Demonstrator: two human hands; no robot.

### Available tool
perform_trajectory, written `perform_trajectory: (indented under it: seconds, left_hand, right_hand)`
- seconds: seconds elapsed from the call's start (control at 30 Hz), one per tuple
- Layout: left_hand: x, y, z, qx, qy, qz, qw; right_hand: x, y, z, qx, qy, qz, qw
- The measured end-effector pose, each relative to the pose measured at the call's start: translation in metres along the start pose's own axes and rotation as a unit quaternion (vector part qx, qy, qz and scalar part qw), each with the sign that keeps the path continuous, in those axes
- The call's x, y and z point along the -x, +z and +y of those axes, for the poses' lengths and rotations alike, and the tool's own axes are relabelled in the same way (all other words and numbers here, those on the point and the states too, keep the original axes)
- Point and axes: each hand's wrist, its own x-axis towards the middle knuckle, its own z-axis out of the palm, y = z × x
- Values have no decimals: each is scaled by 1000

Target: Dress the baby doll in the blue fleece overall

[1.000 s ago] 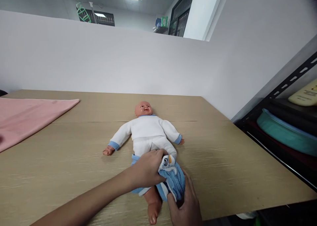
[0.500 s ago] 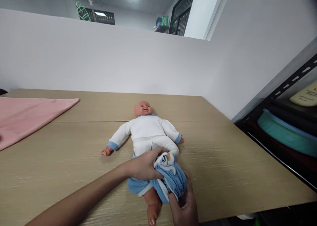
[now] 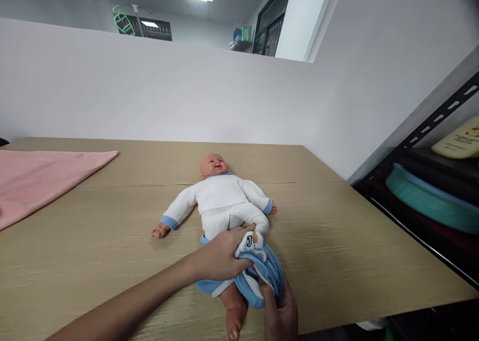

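A baby doll [image 3: 223, 194] in a white top with blue cuffs lies face up on the wooden table [image 3: 112, 221], its head away from me. Blue terry pants [image 3: 275, 268] with white trim and an embroidered animal face are bunched around its legs. My left hand [image 3: 226, 254] grips the bunched cloth near that face, over the doll's thigh. Lower down and to the right, my right hand [image 3: 279, 306] pinches the pant leg's opening, thumb inside the edge. One bare doll foot [image 3: 235, 321] sticks out below the pants; the other foot is hidden in the cloth.
A pink cloth [image 3: 48, 179] lies flat at the table's left. To the right, a black metal shelf [image 3: 422, 131] holds a teal padded item [image 3: 430, 201] and a pale yellow bottle [image 3: 458, 140]. A white partition [image 3: 168, 91] rises behind the table.
My right thumb has shifted slightly upward and right along the pant opening. The left hand keeps its hold on the cloth. The view has tilted a little.
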Motion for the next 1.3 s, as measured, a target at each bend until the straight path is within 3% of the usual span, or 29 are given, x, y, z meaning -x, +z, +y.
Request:
perform_trajectory:
  seconds: [0.2,0.43,0.53,0.7,0.87,1.0,1.2,1.3]
  left_hand:
    - [4,2,6,1,-7,-2,1000]
    - [2,-2,0,-7,-81,-43,996]
    - [2,-2,-1,4,-71,-36,997]
    - [2,0,-1,44,-55,-2,998]
    - [-2,1,-5,103,-17,0,995]
    - [-4,0,-9,105,-14,8,994]
    - [-7,-2,-11,121,-17,13,992]
    - [-7,-4,-10,142,-35,3,989]
  right_hand:
    - [1,6,2,-73,28,55,995]
    - [15,-4,21,-25,-14,102,994]
    - [13,-7,25,-27,-6,106,994]
    - [4,-1,24,-95,55,77,991]
    - [2,7,25,-219,145,57,963]
    - [-4,4,26,-183,103,41,977]
    - [-10,1,2,-169,80,21,982]
    - [-21,-10,1,-114,30,18,993]
